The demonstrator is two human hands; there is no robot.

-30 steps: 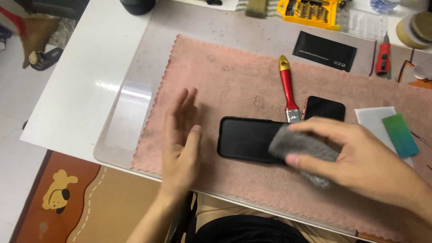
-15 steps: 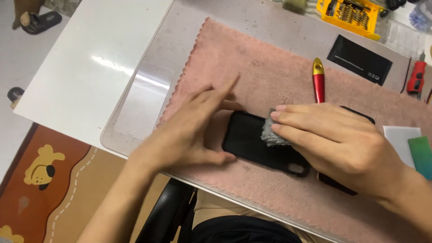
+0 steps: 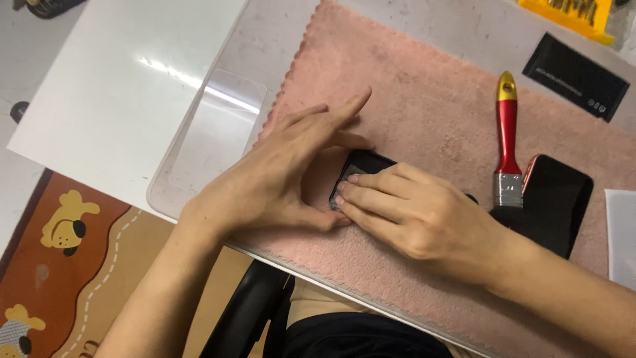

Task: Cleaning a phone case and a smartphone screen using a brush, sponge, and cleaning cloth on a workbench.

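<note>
Head view: black phone, mostly covered

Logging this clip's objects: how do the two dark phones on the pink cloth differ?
The phone under the hands is mostly covered, pressed by the right hand and braced by the left hand. The other phone lies untouched beside the red-handled brush, fully visible, with a coppery edge. Both are flat with dark faces.

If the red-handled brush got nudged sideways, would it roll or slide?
The brush would probably stay put: its flat ferrule and bristles lie on the fuzzy pink towel, which likely grips. It looks stiff and light, and the rounded handle might rock slightly rather than roll.
</note>
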